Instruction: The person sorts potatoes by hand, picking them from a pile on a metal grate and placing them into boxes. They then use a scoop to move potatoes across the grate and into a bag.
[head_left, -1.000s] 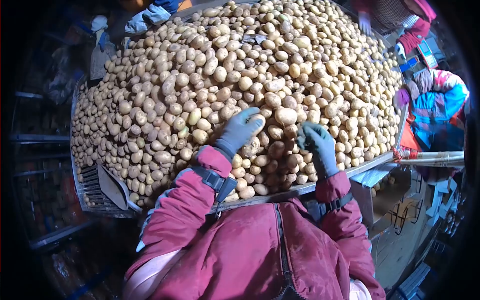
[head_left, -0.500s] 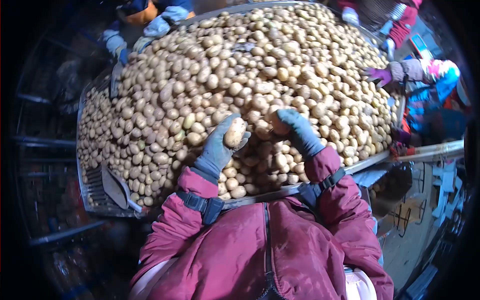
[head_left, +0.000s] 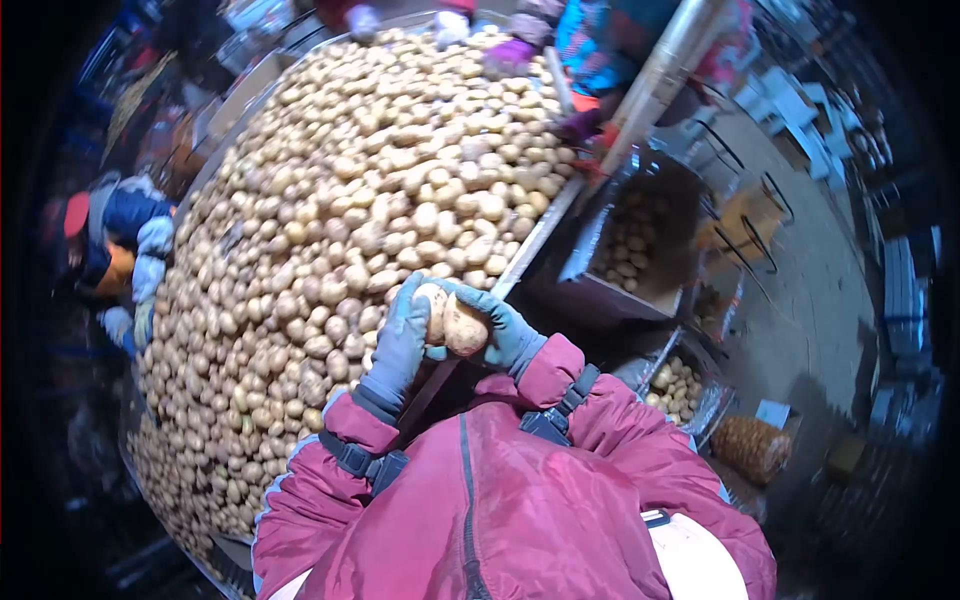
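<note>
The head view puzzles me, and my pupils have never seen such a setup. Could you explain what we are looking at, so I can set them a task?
There is no machine here: a person works by hand, and a camera worn on their head looks forward and down. The left hand and right hand, both gloved, hold two potatoes side by side between them. A large heap of potatoes lies in front, bounded by a straight edge. To the right stands a box with more potatoes inside. A purple glove at the top belongs to someone else.
</note>
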